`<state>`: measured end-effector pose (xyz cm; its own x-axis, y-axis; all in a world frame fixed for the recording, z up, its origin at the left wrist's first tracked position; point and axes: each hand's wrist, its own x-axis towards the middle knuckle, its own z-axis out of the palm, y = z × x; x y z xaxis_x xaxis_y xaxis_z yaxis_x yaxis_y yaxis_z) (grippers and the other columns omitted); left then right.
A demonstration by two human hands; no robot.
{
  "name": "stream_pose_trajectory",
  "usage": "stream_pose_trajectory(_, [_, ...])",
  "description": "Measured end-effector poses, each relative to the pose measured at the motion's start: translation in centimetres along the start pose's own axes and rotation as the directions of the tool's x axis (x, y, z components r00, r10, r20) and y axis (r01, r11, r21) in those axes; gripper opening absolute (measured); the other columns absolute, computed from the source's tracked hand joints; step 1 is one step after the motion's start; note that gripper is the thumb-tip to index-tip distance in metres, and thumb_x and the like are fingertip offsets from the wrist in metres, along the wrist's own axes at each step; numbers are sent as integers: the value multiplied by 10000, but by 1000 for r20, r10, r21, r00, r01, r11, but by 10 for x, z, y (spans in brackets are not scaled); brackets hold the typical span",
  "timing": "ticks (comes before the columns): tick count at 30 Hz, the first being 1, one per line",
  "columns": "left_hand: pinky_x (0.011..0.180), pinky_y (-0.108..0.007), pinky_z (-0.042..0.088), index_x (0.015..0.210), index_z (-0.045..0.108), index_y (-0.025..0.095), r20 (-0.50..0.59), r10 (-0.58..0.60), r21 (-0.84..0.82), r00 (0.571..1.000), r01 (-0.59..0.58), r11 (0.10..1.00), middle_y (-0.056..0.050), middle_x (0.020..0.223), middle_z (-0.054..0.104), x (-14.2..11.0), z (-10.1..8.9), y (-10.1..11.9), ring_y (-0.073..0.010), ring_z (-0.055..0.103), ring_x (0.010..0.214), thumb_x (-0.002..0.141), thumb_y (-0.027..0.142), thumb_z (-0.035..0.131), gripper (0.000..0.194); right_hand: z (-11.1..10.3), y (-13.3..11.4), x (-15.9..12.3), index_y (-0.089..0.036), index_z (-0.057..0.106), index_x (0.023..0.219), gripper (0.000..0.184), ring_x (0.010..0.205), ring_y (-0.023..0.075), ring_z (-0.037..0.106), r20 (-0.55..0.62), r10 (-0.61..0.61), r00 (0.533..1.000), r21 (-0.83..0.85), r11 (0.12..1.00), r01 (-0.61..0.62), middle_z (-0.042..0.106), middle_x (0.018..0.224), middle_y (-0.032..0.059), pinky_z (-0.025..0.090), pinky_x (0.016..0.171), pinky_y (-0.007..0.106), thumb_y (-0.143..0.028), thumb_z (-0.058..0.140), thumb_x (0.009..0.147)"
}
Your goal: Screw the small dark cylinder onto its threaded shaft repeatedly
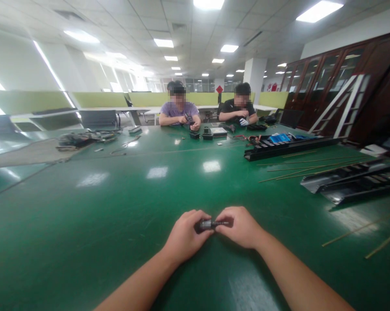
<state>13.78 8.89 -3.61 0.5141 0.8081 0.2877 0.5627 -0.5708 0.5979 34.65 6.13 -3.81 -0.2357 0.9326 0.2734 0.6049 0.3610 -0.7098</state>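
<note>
Low over the green table, my left hand (184, 235) is closed around a small black-and-silver cylinder (206, 224). A thin dark shaft (219, 223) sticks out of its right end and looks ridged, though too small to be sure. The thumb and fingers of my right hand (242, 226) pinch this shaft. Both hands are close together, with the piece lying level between them. Part of the cylinder is hidden in my left palm, and the exact kind of piece cannot be made out.
Black metal channels (286, 148) and thin yellowish rods (292, 173) lie at the right. Across the green table (117, 207) sit two people, their hands at small parts. Black boxes (207, 134) stand before them. A grey cloth-like heap (81, 137) lies far left; a stepladder (350, 103) stands at right.
</note>
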Motion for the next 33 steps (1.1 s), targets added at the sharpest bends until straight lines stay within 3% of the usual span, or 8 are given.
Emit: stream_pose_trajectory(33, [798, -329, 442, 934, 668, 224, -11, -9, -15, 1000, 9, 1000, -20, 901, 671, 1, -3, 4, -211, 614, 870, 772, 237, 733, 176, 1, 1, 0, -196, 756, 815, 85, 708, 156, 616, -17, 33, 999, 20, 999, -33, 706, 770, 16, 424, 642, 248, -225, 725, 741])
